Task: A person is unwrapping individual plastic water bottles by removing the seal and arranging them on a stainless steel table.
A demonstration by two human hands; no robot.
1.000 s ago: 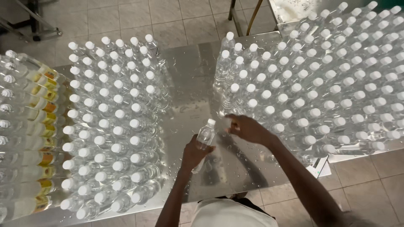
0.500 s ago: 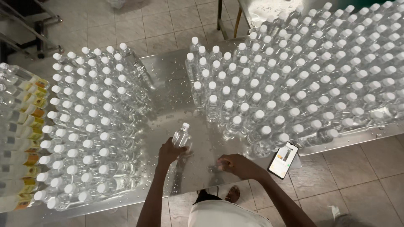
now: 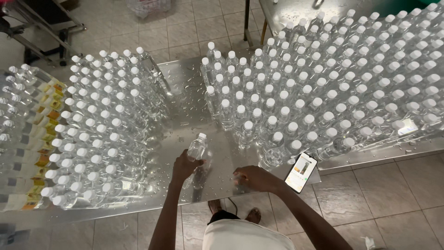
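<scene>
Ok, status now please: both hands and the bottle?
Left hand holds clear bottle. Right hand empty, on wet table. Phone beside it.

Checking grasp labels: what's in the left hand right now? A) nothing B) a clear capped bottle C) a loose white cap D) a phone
B: the left hand is wrapped around a clear bottle with a white cap, lifted off the wet metal table, while the phone lies at the table edge beside the right hand, which rests on the table holding nothing visible.
</scene>
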